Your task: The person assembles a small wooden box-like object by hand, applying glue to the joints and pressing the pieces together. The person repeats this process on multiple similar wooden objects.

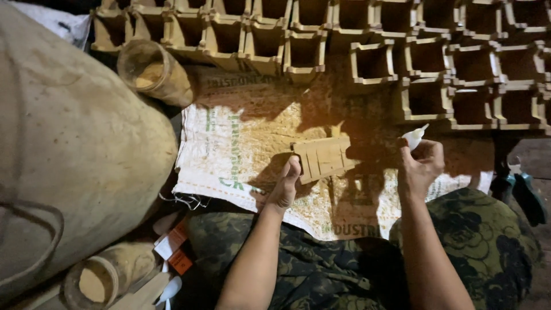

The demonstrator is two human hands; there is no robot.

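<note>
My left hand [285, 186] grips the near left edge of a flat, slotted wooden piece [322, 157] held over a dusty woven sack [241, 143] spread on the floor. Just to the right of the piece, my right hand [422, 166] is closed around a small white squeeze bottle [415, 136], its nozzle pointing up. My knees in dark floral trousers [476, 241] frame the sack's near edge.
Several small open wooden boxes [373, 60] stand in rows along the far side. A large dusty sack [69, 149] fills the left. Two sawdust-filled tubs [150, 69] [94, 281] lie beside it. Orange-and-white packets [175, 247] rest near my left knee.
</note>
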